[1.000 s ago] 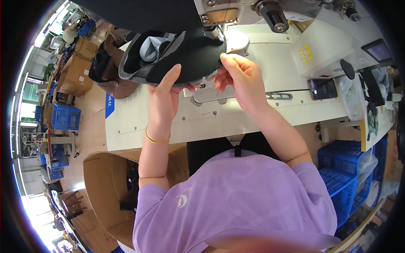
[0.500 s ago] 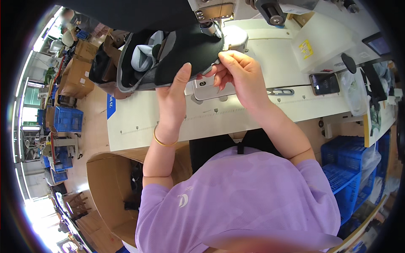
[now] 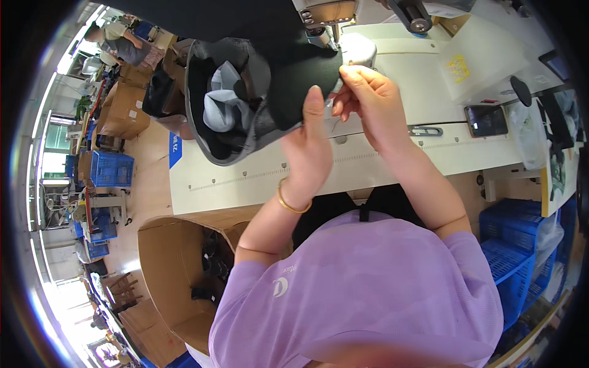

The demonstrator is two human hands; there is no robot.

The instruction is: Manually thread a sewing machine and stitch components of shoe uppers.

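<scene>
Black fabric (image 3: 299, 75) hides most fingers of the left hand (image 3: 308, 148).

Left hand (image 3: 308, 147) holds dark cloth (image 3: 300, 76) by sewing machine (image 3: 329, 13). Right hand (image 3: 377, 110) pinches its edge. Phone (image 3: 486, 121) on white surface (image 3: 423, 92).

Bare left hand (image 3: 310, 147): thumb (image 3: 313, 105) extended upward, fingers hidden. Bare right hand (image 3: 377, 103): thumb and forefinger pinched, others curled. Bare left forearm (image 3: 270, 230) and bare right forearm (image 3: 431, 185) angle inward, elbows bent.

Black-and-grey fabric piece (image 3: 285, 76), purple shirt (image 3: 362, 276)
</scene>
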